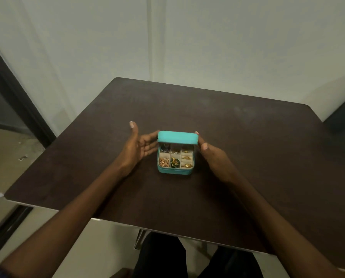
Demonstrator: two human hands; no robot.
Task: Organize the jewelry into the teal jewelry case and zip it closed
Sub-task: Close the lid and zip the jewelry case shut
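Observation:
The teal jewelry case sits at the middle of the dark table, its lid tilted partway down over the tray. Its cream compartments hold gold, copper and green jewelry. My left hand hovers at the case's left side, fingers straight and pointing at the lid's left edge, thumb raised. My right hand is at the right side, and its thumb and fingertips touch the lid's right edge.
The dark brown table stands against a pale wall. Its near edge runs above my lap and a chair leg. A dark door frame rises at the left.

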